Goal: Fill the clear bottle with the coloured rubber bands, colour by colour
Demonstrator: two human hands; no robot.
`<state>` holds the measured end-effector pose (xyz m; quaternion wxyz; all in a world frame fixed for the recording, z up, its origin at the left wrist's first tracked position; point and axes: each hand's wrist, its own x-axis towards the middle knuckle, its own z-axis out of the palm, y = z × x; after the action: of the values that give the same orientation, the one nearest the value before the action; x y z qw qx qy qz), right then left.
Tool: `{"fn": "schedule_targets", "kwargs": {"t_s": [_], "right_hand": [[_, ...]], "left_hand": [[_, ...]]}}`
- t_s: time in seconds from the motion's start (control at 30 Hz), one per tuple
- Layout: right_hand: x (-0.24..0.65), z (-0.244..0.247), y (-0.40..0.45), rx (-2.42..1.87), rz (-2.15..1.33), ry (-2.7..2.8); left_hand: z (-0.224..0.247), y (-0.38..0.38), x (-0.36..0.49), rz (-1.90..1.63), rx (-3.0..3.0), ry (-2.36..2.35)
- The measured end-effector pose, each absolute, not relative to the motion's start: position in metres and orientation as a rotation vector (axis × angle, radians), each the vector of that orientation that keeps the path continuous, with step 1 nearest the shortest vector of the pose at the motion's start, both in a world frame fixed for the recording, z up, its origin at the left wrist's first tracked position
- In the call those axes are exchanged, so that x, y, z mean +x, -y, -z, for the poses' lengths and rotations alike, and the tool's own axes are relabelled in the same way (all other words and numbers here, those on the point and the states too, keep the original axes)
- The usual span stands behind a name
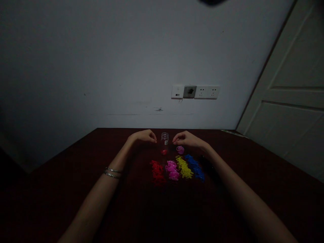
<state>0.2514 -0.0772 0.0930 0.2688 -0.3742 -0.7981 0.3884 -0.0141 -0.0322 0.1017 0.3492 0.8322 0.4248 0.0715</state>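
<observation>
A small clear jar stands upright with its mouth uncovered and some red pieces at its bottom. Just left of it is my left hand, fingers curled and tips together, apart from the glass. My right hand hovers on the other side, thumb and fingers pinched close to the jar. Anything between the fingertips is too small and dark to make out. Below my right hand lies a pink round object. Nearer me are piles of thin little bands: red, pink, yellow and blue.
The dark reddish table meets a pale wall at its far edge. Sockets and switches are set in that wall. A panelled door stands at the right. A dark object lies beside my right forearm, hard to make out.
</observation>
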Motion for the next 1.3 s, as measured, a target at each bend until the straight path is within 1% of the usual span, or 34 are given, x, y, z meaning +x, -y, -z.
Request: {"fn": "schedule_targets", "kwargs": {"t_s": [0.13, 0.23, 0.4, 0.5, 1.0, 1.13, 1.3], "right_hand": [[0.249, -0.098, 0.082, -1.020, -1.013, 2.171], [0.250, -0.100, 0.082, -1.039, -0.994, 2.166], [0.255, -0.099, 0.080, -1.025, -0.964, 2.161], [0.258, -0.102, 0.082, -1.045, -0.940, 2.162], [0.259, -0.104, 0.087, -1.087, -0.936, 2.103], [0.261, -0.102, 0.084, -1.082, -0.941, 2.112], [0.264, -0.099, 0.077, -1.056, -0.912, 2.151]], "left_hand": [[-0.094, 0.040, -0.011, -0.036, 2.195, -1.117], [-0.085, 0.052, -0.011, 0.009, 2.325, -1.082], [-0.074, 0.079, -0.013, -0.007, 2.449, -0.953], [-0.069, 0.089, -0.014, 0.022, 2.476, -0.956], [-0.048, 0.092, -0.009, -0.034, 2.422, -0.988], [-0.052, 0.089, -0.009, -0.080, 2.428, -0.996], [-0.081, 0.082, -0.009, -0.173, 2.467, -1.012]]}}
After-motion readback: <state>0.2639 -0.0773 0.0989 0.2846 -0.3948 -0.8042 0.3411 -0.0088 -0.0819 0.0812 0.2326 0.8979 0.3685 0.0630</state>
